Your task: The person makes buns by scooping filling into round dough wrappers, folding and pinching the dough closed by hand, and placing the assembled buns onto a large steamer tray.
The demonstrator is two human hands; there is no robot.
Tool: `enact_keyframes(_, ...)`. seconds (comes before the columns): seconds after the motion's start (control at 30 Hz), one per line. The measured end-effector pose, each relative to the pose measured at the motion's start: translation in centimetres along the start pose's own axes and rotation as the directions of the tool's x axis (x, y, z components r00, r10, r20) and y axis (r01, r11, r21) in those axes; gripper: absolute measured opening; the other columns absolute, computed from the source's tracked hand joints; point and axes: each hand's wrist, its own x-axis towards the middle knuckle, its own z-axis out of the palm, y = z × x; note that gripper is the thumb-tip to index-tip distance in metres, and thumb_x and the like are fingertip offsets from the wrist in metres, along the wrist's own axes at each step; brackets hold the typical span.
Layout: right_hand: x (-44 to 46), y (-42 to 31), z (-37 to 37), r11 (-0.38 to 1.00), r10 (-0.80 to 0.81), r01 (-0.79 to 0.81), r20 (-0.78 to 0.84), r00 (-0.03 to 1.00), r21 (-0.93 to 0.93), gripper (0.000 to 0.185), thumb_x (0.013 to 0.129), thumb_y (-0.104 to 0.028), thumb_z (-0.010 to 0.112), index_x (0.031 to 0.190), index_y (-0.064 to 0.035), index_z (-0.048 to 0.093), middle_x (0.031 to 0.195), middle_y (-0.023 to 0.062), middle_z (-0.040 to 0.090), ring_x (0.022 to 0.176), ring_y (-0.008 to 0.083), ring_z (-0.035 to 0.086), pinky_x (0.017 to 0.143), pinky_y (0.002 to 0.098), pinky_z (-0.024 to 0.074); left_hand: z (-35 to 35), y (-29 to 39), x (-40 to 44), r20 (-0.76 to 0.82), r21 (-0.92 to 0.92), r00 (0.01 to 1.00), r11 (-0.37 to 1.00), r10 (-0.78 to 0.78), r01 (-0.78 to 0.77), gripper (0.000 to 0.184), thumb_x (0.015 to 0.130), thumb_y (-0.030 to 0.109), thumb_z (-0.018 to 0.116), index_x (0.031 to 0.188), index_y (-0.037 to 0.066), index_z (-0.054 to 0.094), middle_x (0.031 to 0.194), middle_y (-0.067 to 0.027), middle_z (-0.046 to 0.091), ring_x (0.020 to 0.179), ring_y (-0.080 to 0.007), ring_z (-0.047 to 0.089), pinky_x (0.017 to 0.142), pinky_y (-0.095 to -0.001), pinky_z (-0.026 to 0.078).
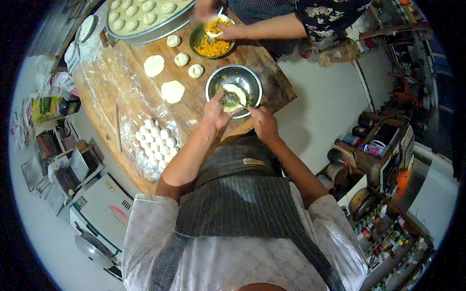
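My left hand [217,110] cups a round dough wrapper [237,91] with dark green filling [231,100] in its middle. It holds the wrapper over a steel bowl [258,83] whose inner wall is smeared with the same filling. At the bowl's near right rim, my right hand [264,124] is closed on a thin utensil, its tip reaching toward the filling; whether it is a spoon or a spatula I cannot tell. Two flat dough wrappers [173,91] lie left of the bowl. Behind them are three pleated buns [196,71] in a slanting row.
Several small dough balls [158,143] and a rolling pin [118,128] lie on the floured wooden table [99,99]. A large round tray [160,34] at the back left holds several buns. Across the table, a co-worker's hand [232,32] works over a bowl of yellow filling [211,48].
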Motion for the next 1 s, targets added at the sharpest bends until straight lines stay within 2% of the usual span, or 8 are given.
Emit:
enact_keyframes(0.13, -0.3, -1.5, -0.6, 0.997, -0.065, 0.067, -0.064, 0.996, 0.025, 0.025, 0.089, -0.007, 0.050, 0.108, -0.0035, 0.064, 0.086, 0.0147, 0.060, 0.081, 0.0335, 0.059, 0.071, 0.0409, 0.0475, -3.1, -0.9, 1.7, 0.015, -0.030, 1.000, 0.999, 0.013, -0.013, 0.037, 0.097, 0.030, 0.049, 0.124, 0.004, 0.048, 0.121, -0.0157, 0.059, 0.109, -0.0325, 0.059, 0.090, -0.0490, 0.053)
enact_keyframes(0.23, 1.0, -2.0, -1.9, 0.999, 0.013, -0.017, 0.096, 0.995, 0.040, 0.026, 0.088, -0.012, 0.051, 0.109, -0.0063, 0.064, 0.098, 0.0159, 0.062, 0.093, 0.0353, 0.061, 0.076, 0.0450, 0.0499, -4.5, -0.5, 1.7, 0.055, -0.094, 0.998, 0.996, 0.003, 0.002, 0.035, 0.096, 0.028, 0.051, 0.122, 0.004, 0.051, 0.117, -0.0152, 0.061, 0.106, -0.0312, 0.061, 0.089, -0.0462, 0.054)
enact_keyframes(0.33, 1.7, -1.6, -2.5, 0.999, -0.041, 0.039, -0.068, 0.997, -0.024, 0.022, 0.088, -0.009, 0.051, 0.104, -0.0040, 0.065, 0.091, 0.0171, 0.064, 0.086, 0.0342, 0.061, 0.073, 0.0407, 0.0489, -6.2, 0.4, 1.0, 0.054, 0.012, 0.998, 1.000, 0.013, -0.014, 0.034, 0.097, 0.024, 0.049, 0.124, 0.004, 0.048, 0.120, -0.0145, 0.058, 0.109, -0.0290, 0.059, 0.093, -0.0442, 0.050)
enact_keyframes(0.4, 2.7, -0.7, -2.8, 0.981, 0.188, -0.190, -0.048, 0.981, -0.040, 0.021, 0.087, -0.009, 0.051, 0.101, -0.0027, 0.065, 0.089, 0.0186, 0.066, 0.087, 0.0346, 0.063, 0.075, 0.0411, 0.0496, -7.4, 0.8, 0.3, 0.054, 0.060, 0.997, 0.997, 0.048, -0.051, 0.037, 0.096, 0.026, 0.051, 0.125, 0.003, 0.048, 0.120, -0.0152, 0.059, 0.108, -0.0297, 0.060, 0.092, -0.0443, 0.051)
enact_keyframes(0.53, 3.8, 0.3, -2.0, 0.900, 0.353, -0.295, 0.140, 0.925, -0.322, 0.021, 0.087, -0.010, 0.051, 0.098, -0.0013, 0.066, 0.087, 0.0187, 0.067, 0.084, 0.0348, 0.065, 0.074, 0.0416, 0.0500, -8.8, 1.2, -1.6, 0.025, 0.102, 0.999, 0.994, 0.031, -0.033, 0.036, 0.096, 0.026, 0.049, 0.128, 0.008, 0.047, 0.118, -0.0122, 0.060, 0.104, -0.0267, 0.062, 0.088, -0.0408, 0.053)
enact_keyframes(0.6, 2.9, 2.7, 1.4, 0.985, 0.166, -0.159, 0.119, 0.979, -0.067, 0.021, 0.088, -0.011, 0.051, 0.098, -0.0013, 0.067, 0.087, 0.0191, 0.067, 0.080, 0.0354, 0.065, 0.071, 0.0422, 0.0504, -9.6, 1.3, -2.3, 0.011, 0.141, 1.000, 0.990, 0.021, -0.023, 0.038, 0.096, 0.028, 0.049, 0.127, 0.007, 0.048, 0.119, -0.0123, 0.060, 0.104, -0.0262, 0.062, 0.088, -0.0399, 0.053)
enact_keyframes(0.83, 3.7, 4.6, 7.0, 0.872, 0.252, -0.303, 0.179, 0.951, 0.383, 0.020, 0.090, -0.012, 0.052, 0.097, 0.0000, 0.068, 0.071, 0.0095, 0.066, 0.061, 0.0147, 0.061, 0.060, 0.0326, 0.0490, -10.4, 0.8, -3.9, -0.068, 0.153, 0.998, 0.988, 0.009, 0.001, 0.037, 0.096, 0.028, 0.050, 0.126, 0.007, 0.050, 0.119, -0.0121, 0.061, 0.105, -0.0267, 0.062, 0.088, -0.0418, 0.052)
enact_keyframes(1.0, 4.1, 3.4, 4.6, 0.876, 0.327, -0.347, 0.114, 0.938, 0.334, 0.020, 0.092, -0.014, 0.052, 0.098, -0.0006, 0.067, 0.073, 0.0121, 0.065, 0.062, 0.0181, 0.061, 0.061, 0.0338, 0.0491, -11.2, 0.8, -4.5, -0.097, 0.118, 0.995, 0.993, 0.012, -0.001, 0.035, 0.096, 0.026, 0.052, 0.125, 0.006, 0.051, 0.119, -0.0123, 0.061, 0.105, -0.0268, 0.062, 0.089, -0.0424, 0.052)
